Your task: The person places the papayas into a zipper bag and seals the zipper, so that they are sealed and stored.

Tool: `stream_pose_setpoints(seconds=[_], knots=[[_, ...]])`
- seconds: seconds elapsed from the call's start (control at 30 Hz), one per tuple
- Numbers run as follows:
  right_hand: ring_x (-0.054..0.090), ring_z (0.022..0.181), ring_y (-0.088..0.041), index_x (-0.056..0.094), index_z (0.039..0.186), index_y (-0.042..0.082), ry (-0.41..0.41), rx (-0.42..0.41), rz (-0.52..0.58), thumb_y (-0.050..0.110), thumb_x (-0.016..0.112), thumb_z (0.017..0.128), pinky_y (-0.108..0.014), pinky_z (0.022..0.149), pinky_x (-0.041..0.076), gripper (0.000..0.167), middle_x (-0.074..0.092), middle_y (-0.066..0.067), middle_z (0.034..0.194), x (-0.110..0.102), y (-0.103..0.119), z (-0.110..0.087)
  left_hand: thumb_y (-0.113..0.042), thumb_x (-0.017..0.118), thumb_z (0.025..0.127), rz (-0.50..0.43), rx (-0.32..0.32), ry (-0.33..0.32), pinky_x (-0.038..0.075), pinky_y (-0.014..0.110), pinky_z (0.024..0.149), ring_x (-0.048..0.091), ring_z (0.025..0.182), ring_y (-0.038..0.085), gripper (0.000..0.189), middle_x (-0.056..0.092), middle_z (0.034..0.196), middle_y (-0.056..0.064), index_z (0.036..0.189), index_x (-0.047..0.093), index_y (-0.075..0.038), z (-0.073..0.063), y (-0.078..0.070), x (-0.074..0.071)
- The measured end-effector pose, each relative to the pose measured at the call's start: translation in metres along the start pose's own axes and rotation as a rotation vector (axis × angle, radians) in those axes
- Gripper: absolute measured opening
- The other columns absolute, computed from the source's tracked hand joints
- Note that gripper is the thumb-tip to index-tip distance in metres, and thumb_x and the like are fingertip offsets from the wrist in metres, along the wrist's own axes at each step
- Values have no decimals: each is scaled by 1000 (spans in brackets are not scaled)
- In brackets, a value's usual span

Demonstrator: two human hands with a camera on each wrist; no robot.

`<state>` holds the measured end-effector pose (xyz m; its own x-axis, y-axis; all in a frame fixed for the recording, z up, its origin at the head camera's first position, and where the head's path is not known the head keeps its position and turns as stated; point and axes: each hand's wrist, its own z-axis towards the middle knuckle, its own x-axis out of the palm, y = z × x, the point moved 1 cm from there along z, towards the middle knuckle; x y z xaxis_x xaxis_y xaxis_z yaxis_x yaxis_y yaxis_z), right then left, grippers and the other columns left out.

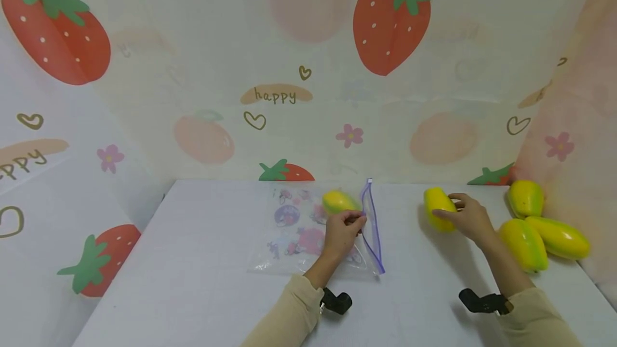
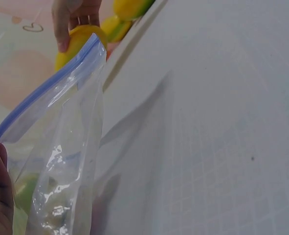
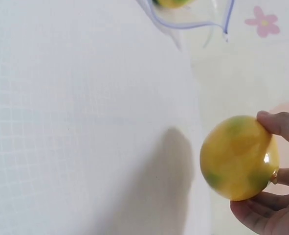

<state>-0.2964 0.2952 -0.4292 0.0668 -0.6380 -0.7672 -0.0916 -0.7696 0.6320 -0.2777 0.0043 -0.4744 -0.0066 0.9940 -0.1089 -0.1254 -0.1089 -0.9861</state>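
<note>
From the head view, a clear bag (image 1: pixel 284 253) lies on the white counter (image 1: pixel 193 261), its purple zip edge (image 1: pixel 378 240) on the 3 o'clock side and parted into a gap. The person's left hand (image 1: pixel 340 235) pinches that edge, thumb and fingers grasping the plastic. One bagged fruit (image 1: pixel 339 201), yellow with some green, sits inside toward the bag's 1 o'clock; I make out no other in there. Over at 3 o'clock from the bag, the right hand (image 1: pixel 471 219) has its fingers around a held fruit (image 1: pixel 436 200), lifted off the counter and well apart from the opening. Past it, between 3 and 4 o'clock, rest an upper fruit (image 1: pixel 526 197), a near fruit (image 1: pixel 521 245) and a long fruit (image 1: pixel 561 237), none touched by either hand. By my count that's one in, one in hand, three outside, so I'd call it an early stage, with the zip not yet closed. In the left wrist view the edge rises toward 1 o'clock from the left fingers, and a greenish shape shows through the plastic. In the right wrist view the held fruit is at 4 o'clock, its shadow lying separate, the bag's edge at 1 o'clock.
</note>
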Motion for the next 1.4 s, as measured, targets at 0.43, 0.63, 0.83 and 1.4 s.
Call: stream_pose_setpoints(seconds=[0.43,0.63,0.83,1.4], knots=[[51,118,-47,39,142,-4,-24,-96,31,50,67,88,-51,91,53,82,46,-37,137,13,19,-4,-11,69,89,-10,6,-1,52,15,60,56,62,3,18,71,84,18,99,73,4,1,0,0],[55,115,-45,42,140,-3,-21,-140,58,45,69,87,-48,89,54,76,49,-35,135,20,29,-3,-11,68,89,-15,7,-4,52,15,61,57,64,4,19,71,86,17,100,72,4,1,-3,0],[54,116,-45,45,140,-1,-8,-175,66,44,71,86,-49,90,54,74,52,-33,133,28,38,-4,-12,68,90,-25,10,-1,52,15,61,57,65,5,19,71,86,18,99,72,4,1,-4,0],[58,112,-40,50,136,3,46,-284,76,40,74,84,-46,88,56,68,56,-28,133,55,60,-5,-13,68,90,-5,8,-2,53,17,61,57,63,4,18,71,83,13,99,73,2,3,-4,0]])
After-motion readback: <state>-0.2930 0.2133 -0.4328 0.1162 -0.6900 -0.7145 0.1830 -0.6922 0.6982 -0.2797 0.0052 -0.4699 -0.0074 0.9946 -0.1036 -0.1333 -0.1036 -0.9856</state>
